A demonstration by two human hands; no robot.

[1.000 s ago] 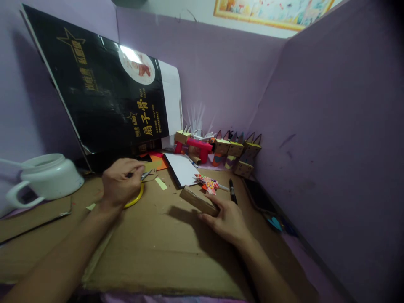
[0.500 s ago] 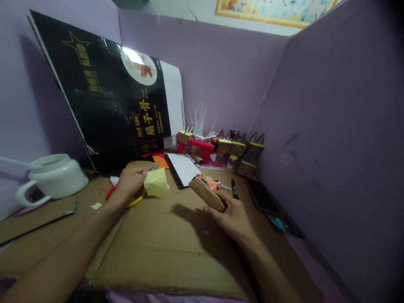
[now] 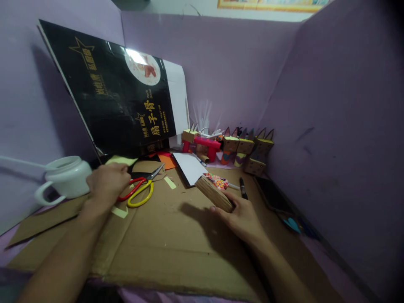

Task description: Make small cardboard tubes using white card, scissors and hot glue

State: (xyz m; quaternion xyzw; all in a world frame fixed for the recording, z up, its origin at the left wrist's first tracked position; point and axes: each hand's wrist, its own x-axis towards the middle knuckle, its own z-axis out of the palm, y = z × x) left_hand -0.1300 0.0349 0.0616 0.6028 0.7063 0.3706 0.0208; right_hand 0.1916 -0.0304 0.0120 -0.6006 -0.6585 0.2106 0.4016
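My left hand (image 3: 109, 182), a little blurred, is closed on a pale yellow sheet of paper (image 3: 121, 160) that sticks out past the fingers. Just right of that hand lie scissors (image 3: 142, 191) with one red and one yellow handle, blades pointing away to the right. Small yellow paper scraps (image 3: 170, 182) rest on the cardboard near them. My right hand (image 3: 241, 214) grips a small brown cardboard box (image 3: 214, 194) between thumb and fingers, tilted above the cardboard mat (image 3: 164, 252). The box's underside is hidden.
A white mug (image 3: 71, 176) with a stick in it stands at left. Behind leans a large black printed board (image 3: 120, 97). White paper (image 3: 191, 168), a black marker (image 3: 243, 188), cardboard animal figures (image 3: 244, 146) and a dark phone-like slab (image 3: 273, 193) lie or stand farther back and right.
My left hand has moved left with the yellow paper, uncovering the scissors and more scraps. My right hand still holds the cardboard box. The view has shifted slightly.
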